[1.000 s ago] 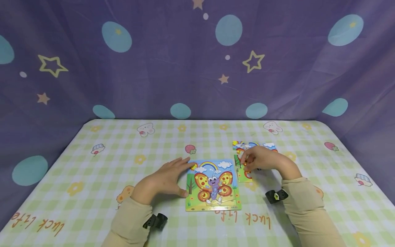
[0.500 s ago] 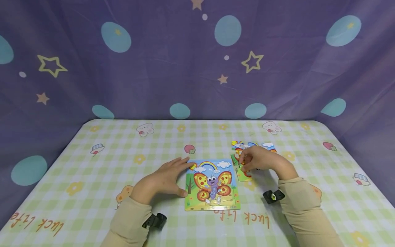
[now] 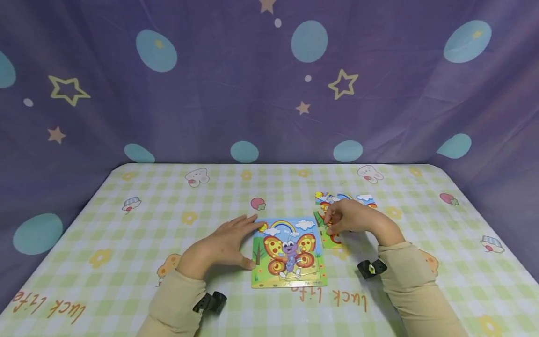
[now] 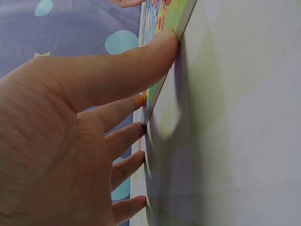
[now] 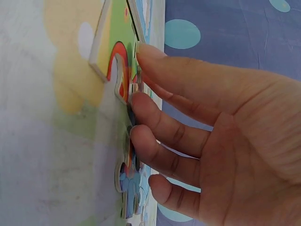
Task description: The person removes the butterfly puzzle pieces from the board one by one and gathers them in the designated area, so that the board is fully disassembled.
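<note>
A square puzzle board [image 3: 290, 282] with a butterfly picture lies flat on the table. My left hand [image 3: 222, 244] rests at its left side, fingers spread, thumb [image 4: 162, 44] against the board's edge and index fingertip by the far corner. Just right of the board is a second butterfly picture made of jigsaw pieces [image 3: 331, 241]. Over them is my right hand [image 3: 361, 219], with bent fingers. In the right wrist view its thumb [image 5: 150, 54] touches a green piece [image 5: 117, 33], with other fingertips right at the pieces farther along. The hand covers much of this second picture.
A checked tablecloth [image 3: 126, 252] with printed animals, flowers and lettering covers the table. Behind it hangs a purple curtain [image 3: 210, 93] with blue dots and stars. Each wrist carries a black strap device, such as the right one [image 3: 372, 268].
My right hand has shifted slightly left over the jigsaw pieces. The left hand stays at the board's side, and the whole head view has drifted a little.
</note>
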Available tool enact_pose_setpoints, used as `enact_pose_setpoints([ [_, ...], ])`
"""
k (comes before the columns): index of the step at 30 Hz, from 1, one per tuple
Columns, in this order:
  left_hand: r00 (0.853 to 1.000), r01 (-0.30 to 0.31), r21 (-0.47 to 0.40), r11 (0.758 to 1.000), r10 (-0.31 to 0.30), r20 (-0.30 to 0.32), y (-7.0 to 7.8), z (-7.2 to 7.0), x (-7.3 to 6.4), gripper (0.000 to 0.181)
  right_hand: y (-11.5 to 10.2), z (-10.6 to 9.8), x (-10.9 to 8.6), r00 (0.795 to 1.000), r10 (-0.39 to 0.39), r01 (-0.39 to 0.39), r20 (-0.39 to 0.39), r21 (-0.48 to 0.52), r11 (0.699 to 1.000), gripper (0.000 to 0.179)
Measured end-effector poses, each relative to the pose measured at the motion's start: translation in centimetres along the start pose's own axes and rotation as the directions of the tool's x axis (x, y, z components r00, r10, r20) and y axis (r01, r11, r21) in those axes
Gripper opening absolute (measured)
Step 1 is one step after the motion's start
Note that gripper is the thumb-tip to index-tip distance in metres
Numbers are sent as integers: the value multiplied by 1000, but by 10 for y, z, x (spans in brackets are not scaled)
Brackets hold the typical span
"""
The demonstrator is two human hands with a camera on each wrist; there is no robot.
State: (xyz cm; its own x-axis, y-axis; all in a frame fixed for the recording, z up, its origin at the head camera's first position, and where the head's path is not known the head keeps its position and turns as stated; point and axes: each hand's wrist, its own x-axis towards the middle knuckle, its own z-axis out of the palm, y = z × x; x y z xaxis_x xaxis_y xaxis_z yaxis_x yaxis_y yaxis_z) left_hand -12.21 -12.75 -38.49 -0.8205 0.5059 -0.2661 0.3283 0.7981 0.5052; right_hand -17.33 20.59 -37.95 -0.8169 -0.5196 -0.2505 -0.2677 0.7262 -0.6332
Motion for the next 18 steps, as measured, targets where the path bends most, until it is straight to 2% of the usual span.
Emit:
enact_pose_setpoints([
  [5, 1000, 3, -2, 1000, -3, -1, 0, 0, 0, 93, -1, -2, -1, 1000, -1, 1, -1, 4, 1000, 15],
  [18, 1000, -2, -5, 1000, 2, 3, 0, 0, 0, 92, -9, 0, 0, 992, -129, 129, -10, 63, 990, 13],
])
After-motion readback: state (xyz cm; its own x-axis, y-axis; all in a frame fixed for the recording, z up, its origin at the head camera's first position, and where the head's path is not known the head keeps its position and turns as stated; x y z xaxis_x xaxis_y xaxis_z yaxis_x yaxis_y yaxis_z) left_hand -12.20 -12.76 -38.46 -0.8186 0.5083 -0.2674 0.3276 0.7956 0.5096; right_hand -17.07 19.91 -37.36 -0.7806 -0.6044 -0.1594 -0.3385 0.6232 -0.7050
